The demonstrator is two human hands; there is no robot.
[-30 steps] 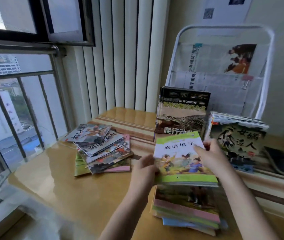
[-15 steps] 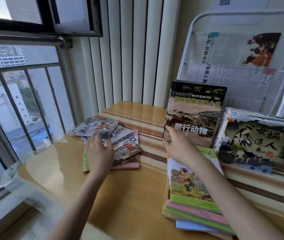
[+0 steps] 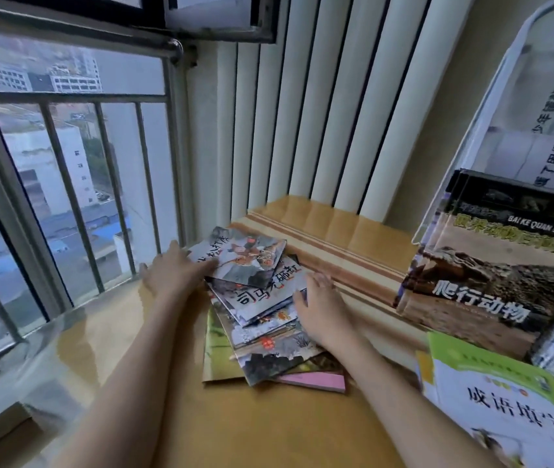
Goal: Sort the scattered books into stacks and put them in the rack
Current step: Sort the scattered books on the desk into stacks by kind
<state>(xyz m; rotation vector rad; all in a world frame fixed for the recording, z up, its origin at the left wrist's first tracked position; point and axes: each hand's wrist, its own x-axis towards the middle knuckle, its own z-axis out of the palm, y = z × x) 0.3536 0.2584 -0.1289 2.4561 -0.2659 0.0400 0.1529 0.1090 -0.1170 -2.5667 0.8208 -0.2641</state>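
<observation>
A loose pile of thin picture books (image 3: 262, 319) lies fanned out on the wooden sill, by the window. My left hand (image 3: 176, 275) lies flat at the pile's left edge, fingertips touching the top book (image 3: 245, 258). My right hand (image 3: 319, 309) rests on the pile's right side with its fingers spread and straight. A neater stack topped by a green-and-white book (image 3: 508, 403) sits at the lower right. A dark reptile book (image 3: 495, 271) stands upright in the clear rack (image 3: 491, 130) on the right.
Window bars (image 3: 66, 197) and glass close off the left side. A white ribbed radiator (image 3: 319, 113) stands behind the sill. A raised striped wooden ledge (image 3: 336, 244) runs behind the pile toward the rack. Bare wooden surface (image 3: 252, 427) lies between my forearms.
The green-and-white book I held a second ago now lies on the right stack. Both hands have moved left onto the scattered pile, and my view has swung left with them.
</observation>
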